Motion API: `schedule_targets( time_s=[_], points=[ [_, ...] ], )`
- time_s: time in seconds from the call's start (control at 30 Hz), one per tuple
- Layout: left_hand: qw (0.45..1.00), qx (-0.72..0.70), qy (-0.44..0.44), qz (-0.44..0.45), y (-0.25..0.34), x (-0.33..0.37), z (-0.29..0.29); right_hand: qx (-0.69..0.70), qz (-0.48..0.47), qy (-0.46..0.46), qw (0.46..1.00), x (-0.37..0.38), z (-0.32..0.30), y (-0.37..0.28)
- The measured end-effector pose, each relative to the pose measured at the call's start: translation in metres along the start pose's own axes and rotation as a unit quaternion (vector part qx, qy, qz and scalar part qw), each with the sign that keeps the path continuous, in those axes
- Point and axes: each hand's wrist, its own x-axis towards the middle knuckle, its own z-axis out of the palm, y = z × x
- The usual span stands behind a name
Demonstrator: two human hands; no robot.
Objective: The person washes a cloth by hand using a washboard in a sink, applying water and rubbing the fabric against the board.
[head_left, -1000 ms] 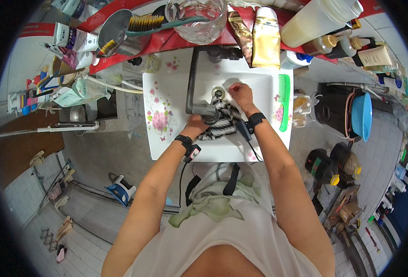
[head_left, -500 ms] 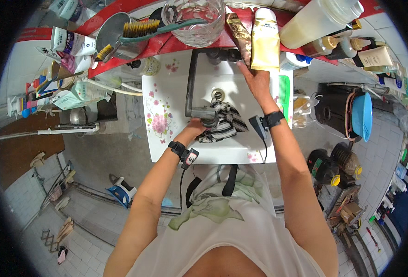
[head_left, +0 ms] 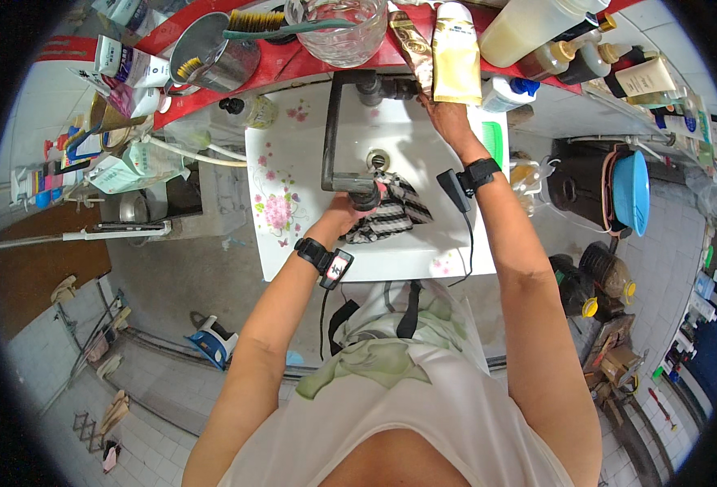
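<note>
My left hand (head_left: pixel 344 216) is in the white sink, at the end of the dark angular faucet (head_left: pixel 329 130). The spout covers much of it, and pinkish fingertips show just past the spout's right side. Against this hand lies a crumpled black, grey and white striped cloth (head_left: pixel 395 213), below the drain (head_left: pixel 378 159); whether the fingers grip it is hidden. My right hand (head_left: pixel 452 123) reaches to the back of the sink, its fingers at the faucet's right end. A gold tube (head_left: pixel 457 69) and the hand itself hide how those fingers close.
Along the red shelf (head_left: pixel 293 71) stand a metal cup (head_left: pixel 227 61), a glass bowl (head_left: pixel 346 36), a brush (head_left: pixel 261 28), a brown tube (head_left: pixel 411 49) and several bottles. A green comb (head_left: pixel 492 144) lies on the sink's right rim. A blue basin (head_left: pixel 636 199) stands farther right.
My left hand has shifted right beneath the spout, so its fingertips now show beyond it. My right hand's fingers have drawn in at the faucet's right end. The view has shifted slightly.
</note>
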Motion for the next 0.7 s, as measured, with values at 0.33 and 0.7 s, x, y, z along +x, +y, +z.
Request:
schedule_targets(
  time_s=[0.33,0.7],
  points=[
    [0.707,0.677,0.121,0.166,-0.081,0.011,-0.108,0.126,0.036,-0.092,0.987,0.026,-0.010,-0.031],
    [0.663,0.742,0.047,-0.087,-0.080,0.000,-0.069,0.171,0.110,-0.151,0.967,0.030,-0.006,-0.031]
  ],
)
